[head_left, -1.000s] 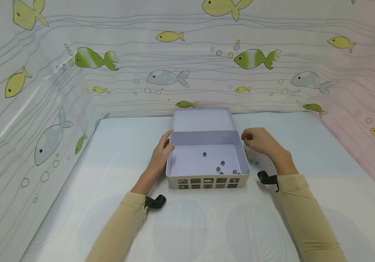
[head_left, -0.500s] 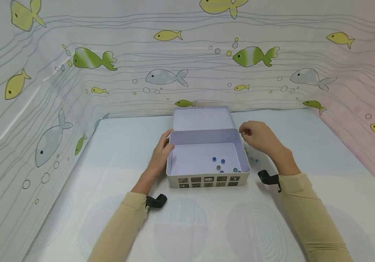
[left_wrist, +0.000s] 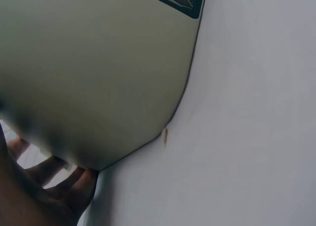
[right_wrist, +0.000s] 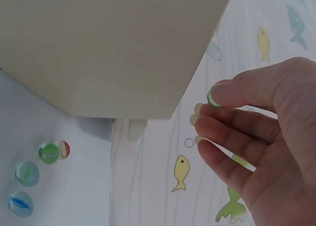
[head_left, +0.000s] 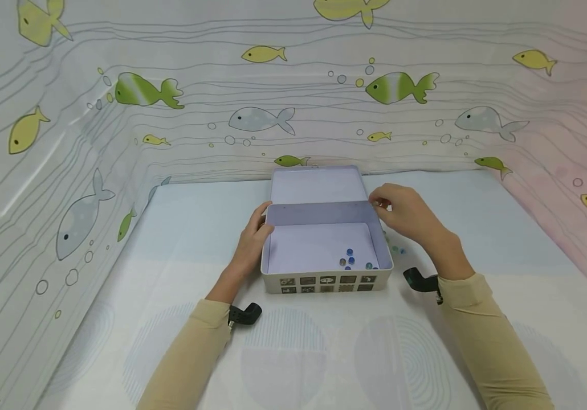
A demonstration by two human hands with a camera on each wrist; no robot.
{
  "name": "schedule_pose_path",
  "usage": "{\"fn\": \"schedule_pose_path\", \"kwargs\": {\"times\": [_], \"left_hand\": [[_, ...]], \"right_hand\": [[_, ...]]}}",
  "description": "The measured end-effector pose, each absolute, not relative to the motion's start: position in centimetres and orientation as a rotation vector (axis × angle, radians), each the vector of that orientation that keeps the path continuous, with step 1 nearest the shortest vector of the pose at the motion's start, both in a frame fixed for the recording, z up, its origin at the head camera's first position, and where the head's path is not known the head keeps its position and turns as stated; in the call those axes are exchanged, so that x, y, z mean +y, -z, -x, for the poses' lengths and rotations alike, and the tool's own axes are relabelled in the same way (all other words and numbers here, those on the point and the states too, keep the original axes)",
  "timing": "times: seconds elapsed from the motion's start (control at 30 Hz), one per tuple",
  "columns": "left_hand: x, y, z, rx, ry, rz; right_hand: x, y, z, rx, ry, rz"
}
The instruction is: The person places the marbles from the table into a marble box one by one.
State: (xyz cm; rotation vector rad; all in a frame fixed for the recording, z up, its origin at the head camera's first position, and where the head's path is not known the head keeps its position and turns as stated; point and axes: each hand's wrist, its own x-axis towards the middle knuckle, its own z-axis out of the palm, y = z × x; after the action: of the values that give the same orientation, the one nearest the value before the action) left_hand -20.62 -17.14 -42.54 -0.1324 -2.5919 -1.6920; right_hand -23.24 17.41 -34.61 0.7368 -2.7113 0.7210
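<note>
An open tin box [head_left: 319,242] with a pale lilac inside and a row of dark pictures on its front stands on the table. Several glass marbles [head_left: 351,261] lie on its floor towards the front right. My left hand [head_left: 246,246] holds the box's left wall, thumb at the rim and fingers along the outside. At the back right corner of the rim is my right hand [head_left: 401,212], its thumb and forefinger pinching a greenish glass marble [right_wrist: 212,97]. The other fingers are spread below the marble in the right wrist view.
The box's lid [head_left: 318,183] is folded back behind it. Several more marbles [right_wrist: 27,173], green, blue and red-streaked, lie on the table beside the box's right wall. A fish-patterned sheet [head_left: 324,91] rises as walls behind and to the sides.
My right hand has risen and moved left to the box's back right corner with its marble. A blue marble in the box has rolled right towards the others. My left hand stays put.
</note>
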Motion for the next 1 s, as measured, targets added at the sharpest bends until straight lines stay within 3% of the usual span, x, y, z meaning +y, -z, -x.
{"fn": "schedule_pose_path", "kwargs": {"times": [0.5, 1.0], "left_hand": [[-17.3, 42.5, 20.6, -2.579, 1.696, 0.137], [-17.2, 42.0, 20.4, -2.597, 1.718, 0.155]], "right_hand": [[15.3, 34.0, 22.0, -2.727, -0.779, -0.909], [12.5, 35.9, 21.3, -2.771, -0.662, -1.087]]}}
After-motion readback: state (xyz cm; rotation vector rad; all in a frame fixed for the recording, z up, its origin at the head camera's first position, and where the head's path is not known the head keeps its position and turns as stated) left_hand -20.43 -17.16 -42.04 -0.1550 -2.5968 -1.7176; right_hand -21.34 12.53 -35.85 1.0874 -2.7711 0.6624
